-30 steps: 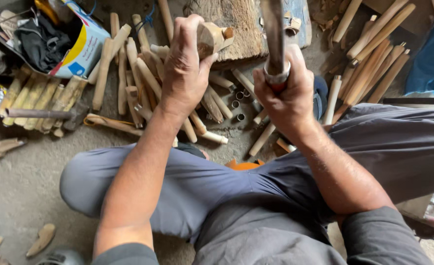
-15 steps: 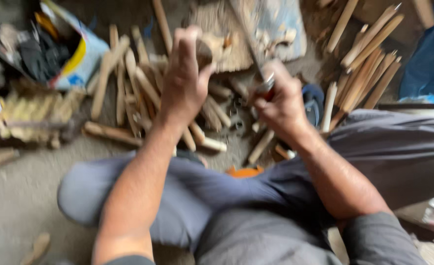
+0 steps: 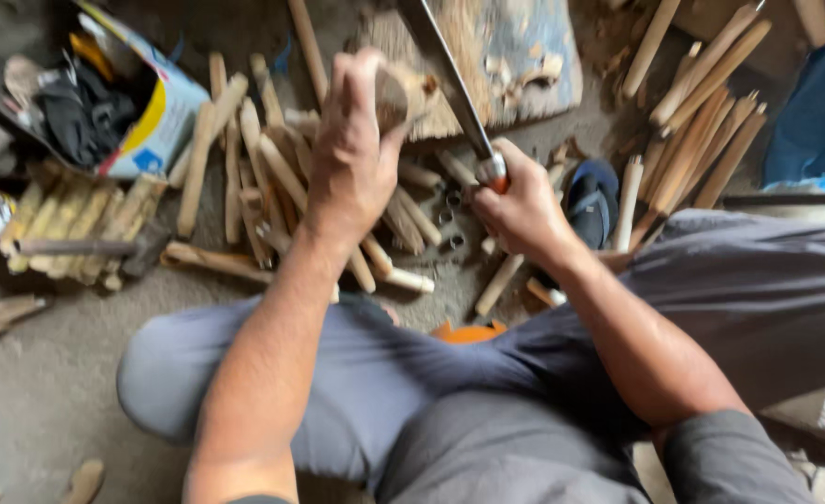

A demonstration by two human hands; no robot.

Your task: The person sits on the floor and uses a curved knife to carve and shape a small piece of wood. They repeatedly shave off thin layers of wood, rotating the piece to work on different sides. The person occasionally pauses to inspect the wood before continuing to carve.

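Small wood piece gripped in left hand, held over wooden block on floor. Right hand clenched around handle of long blade, angled beside the piece. Sticks scattered beneath; cardboard box toward floor's far left.

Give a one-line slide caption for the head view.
Left hand grips a short wooden piece; right hand holds a long metal blade over scattered wooden sticks.

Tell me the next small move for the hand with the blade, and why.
Probably bring the blade down onto the wood piece. The left hand holds that piece over the chopping block, and the right hand grips the handle with the blade angled just beside it.
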